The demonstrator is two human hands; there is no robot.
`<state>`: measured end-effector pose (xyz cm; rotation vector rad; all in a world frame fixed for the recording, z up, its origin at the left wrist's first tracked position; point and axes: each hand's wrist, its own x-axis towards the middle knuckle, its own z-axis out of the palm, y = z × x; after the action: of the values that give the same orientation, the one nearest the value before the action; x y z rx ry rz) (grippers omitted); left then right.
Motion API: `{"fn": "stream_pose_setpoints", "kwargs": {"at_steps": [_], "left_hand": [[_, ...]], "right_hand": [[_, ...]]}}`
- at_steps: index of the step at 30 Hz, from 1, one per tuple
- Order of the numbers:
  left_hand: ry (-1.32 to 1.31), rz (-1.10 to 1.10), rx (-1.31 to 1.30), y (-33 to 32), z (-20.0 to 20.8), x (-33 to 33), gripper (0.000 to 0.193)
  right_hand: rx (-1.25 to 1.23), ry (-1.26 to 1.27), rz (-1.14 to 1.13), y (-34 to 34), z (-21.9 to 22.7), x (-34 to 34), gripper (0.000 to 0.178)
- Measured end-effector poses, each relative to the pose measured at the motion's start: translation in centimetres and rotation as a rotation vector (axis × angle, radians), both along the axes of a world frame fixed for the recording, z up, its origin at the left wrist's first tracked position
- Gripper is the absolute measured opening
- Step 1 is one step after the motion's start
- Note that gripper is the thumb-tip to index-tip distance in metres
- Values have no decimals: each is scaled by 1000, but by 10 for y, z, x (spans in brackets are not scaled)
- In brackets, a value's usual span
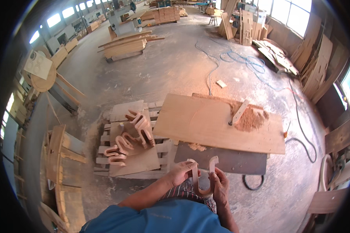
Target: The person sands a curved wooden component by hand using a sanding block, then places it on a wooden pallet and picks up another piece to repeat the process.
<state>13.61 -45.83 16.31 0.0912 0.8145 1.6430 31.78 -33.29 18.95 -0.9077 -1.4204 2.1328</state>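
Note:
A U-shaped bent wooden piece [203,192] is upright in front of my body, its two flared ends pointing away from me. My left hand [181,173] pinches the left arm near its top, and my right hand [220,185] is closed around the right arm a little lower. Beyond the piece lies a dark flat board [237,160], partly under a large light wooden panel [198,120]. On that panel rest a narrow wooden strip [240,111] and a heap of reddish sawdust [252,119]. Several similar curved wooden pieces [125,141] sit at the left.
Under the curved pieces is a slatted pallet [165,153]. A black ring [253,187] lies on the floor at the right, with a dark hose [302,128] and blue hose [237,58] farther off. A wooden frame [60,171] stands left; stacked boards [126,47] lie behind.

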Motion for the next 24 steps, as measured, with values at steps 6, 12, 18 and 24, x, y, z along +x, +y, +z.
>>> {"fn": "stream_pose_setpoints", "kwargs": {"at_steps": [6, 12, 18, 24], "left_hand": [[-64, 33, -56, 53, -19, -25, 18], [151, -80, -271, 90, -3, -43, 22], [197, -76, -288, 111, -10, -38, 26], [117, 47, -146, 143, -5, -18, 20]], "right_hand": [[-25, -11, -128, 30, 10, -25, 33], [-15, -122, -167, 54, 4, -29, 35], [-9, -138, -57, 97, 18, -37, 35], [27, -140, 96, 164, 9, -27, 35]]}}
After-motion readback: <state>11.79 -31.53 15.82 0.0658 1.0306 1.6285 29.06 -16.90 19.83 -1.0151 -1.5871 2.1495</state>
